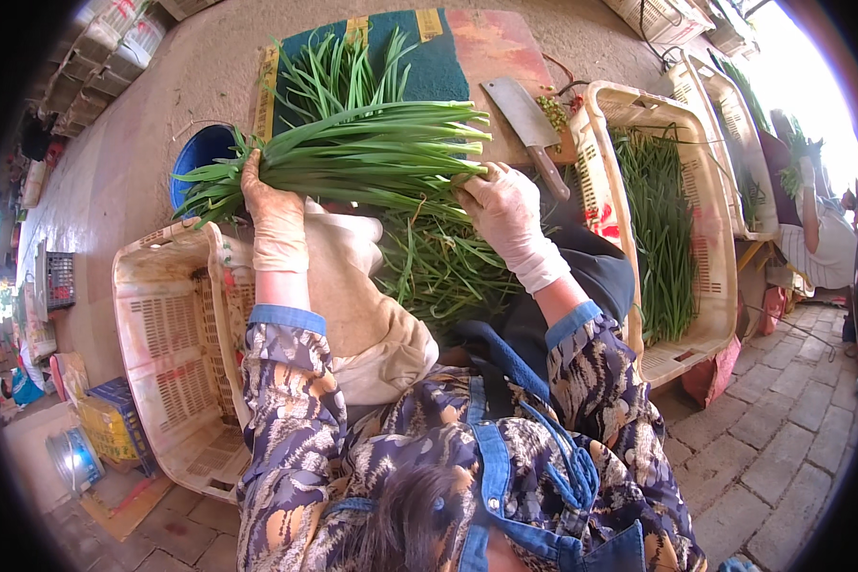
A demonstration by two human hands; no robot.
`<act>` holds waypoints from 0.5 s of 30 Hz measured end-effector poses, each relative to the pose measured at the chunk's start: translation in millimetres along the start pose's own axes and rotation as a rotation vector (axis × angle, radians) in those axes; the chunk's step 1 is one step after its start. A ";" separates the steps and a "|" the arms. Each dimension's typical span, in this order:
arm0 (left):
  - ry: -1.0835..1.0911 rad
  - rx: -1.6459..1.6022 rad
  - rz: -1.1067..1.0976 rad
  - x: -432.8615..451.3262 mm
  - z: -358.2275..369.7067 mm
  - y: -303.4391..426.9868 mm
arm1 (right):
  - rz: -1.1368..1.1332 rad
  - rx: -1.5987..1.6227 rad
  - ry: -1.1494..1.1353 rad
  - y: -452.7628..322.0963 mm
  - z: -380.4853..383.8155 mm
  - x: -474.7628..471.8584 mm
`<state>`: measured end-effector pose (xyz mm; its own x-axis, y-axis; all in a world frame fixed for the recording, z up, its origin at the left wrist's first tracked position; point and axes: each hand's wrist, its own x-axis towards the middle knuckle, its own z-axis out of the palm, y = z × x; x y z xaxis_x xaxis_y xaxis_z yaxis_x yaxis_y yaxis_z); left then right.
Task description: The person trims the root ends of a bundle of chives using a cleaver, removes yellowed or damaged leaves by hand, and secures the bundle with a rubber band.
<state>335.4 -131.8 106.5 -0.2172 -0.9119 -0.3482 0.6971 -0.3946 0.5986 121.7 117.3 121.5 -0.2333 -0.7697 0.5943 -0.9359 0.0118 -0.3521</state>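
A thick bundle of long green leaves, likely garlic chives [372, 146], lies sideways across the front of me, pale cut ends to the right. My left hand [275, 211], in a thin pale glove, is closed around its leafy left part. At the lower right of the bundle, the gloved fingers of my right hand [504, 214] pinch a few stem ends. Under the bundle, loose leaf trimmings [447, 275] are heaped over my lap beside a beige cloth [372, 307]. Beyond, more chives [343, 75] rest on a dark green mat [436, 68].
A cleaver [522, 114] lies on the reddish board [497, 46]. At right stands a plastic crate [715, 250] holding chives; another crate [175, 343] is at left. A blue bucket [204, 150] sits behind my left hand. Another person [819, 236] works at far right.
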 end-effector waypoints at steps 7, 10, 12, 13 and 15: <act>0.014 -0.021 -0.001 -12.7 6.3 -0.1 | 0.311 0.288 0.238 -0.8 3.6 -17.1; -0.011 -0.033 0.022 -4.8 3.9 0.2 | 0.766 0.790 0.259 11.7 -5.5 -29.8; -0.013 -0.027 0.049 -5.0 3.3 4.3 | 0.806 0.872 0.079 0.4 -26.9 -19.5; -0.014 -0.021 0.045 -5.1 3.5 3.0 | 0.777 0.949 0.024 -11.1 -28.8 -14.2; -0.016 -0.010 0.046 -7.7 6.2 4.2 | 0.747 0.945 -0.127 -30.0 -35.2 0.7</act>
<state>335.8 -127.1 116.2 -0.1958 -0.9306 -0.3094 0.7136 -0.3516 0.6059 140.3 138.9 158.0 -0.5569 -0.8297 -0.0377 -0.0068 0.0499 -0.9987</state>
